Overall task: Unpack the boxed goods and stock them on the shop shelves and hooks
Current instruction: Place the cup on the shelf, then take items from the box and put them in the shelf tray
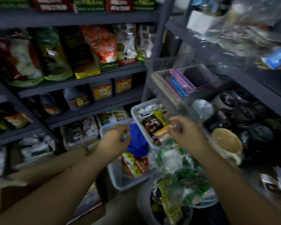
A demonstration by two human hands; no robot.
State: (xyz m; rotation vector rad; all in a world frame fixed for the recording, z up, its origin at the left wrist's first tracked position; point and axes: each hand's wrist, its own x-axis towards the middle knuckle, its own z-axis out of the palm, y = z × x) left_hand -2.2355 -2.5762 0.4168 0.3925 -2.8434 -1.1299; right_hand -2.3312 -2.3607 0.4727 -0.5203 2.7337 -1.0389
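My left hand (114, 138) hovers over a white basket (118, 181) and pinches a small green packet (125, 135) between thumb and fingers. My right hand (183, 133) is raised beside it with its fingers curled on a thin clear wrapper (174, 126); blur hides what the wrapper holds. Below my right forearm lies a clear bag of green and white sachets (177, 169). The basket under my left hand holds a blue bag (137, 143) and red-and-yellow packets (135, 166).
A second white basket (135, 111) of mixed snacks stands behind my hands. Grey shelves (81, 82) on the left carry bagged goods and dark bottles. A clear box of coloured strips (177, 83) and dark round items (243, 111) fill the right shelf. A round tan lid (226, 140) lies near my right wrist.
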